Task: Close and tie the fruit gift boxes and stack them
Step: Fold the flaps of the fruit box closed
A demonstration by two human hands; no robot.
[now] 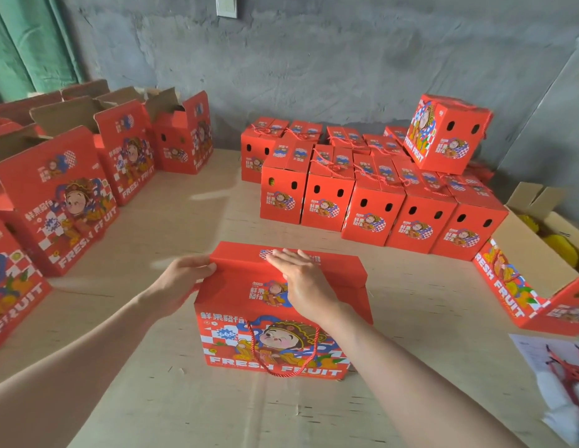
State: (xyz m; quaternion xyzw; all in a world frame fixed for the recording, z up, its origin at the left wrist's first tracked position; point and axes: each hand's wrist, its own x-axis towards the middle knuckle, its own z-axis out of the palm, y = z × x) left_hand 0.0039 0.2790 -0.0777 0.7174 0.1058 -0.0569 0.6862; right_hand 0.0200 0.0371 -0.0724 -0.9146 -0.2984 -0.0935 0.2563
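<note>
One red printed cardboard fruit gift box [275,344] at centre of pale tan board surface [171,221]. Left hand [184,279] gripping lid's left edge; right hand [302,279] flat on lid, fingers straight. Behind, closed red boxes [372,215] against rough grey concrete wall [346,59]; open-flapped red boxes [126,150] at left.

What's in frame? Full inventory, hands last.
gift box: 1, red, front centre, flaps folded down
rope handle: 1, red, hanging down its front
closed boxes: many, red, rows at back right
tilted box: 1, red, on top of those rows
open boxes: several, red, left side, flaps up
carton: 1, brown, far right, open
paper sheet: 1, white, bottom right
left hand: 1, grips the gift box's left top edge
right hand: 1, flat on its top
</note>
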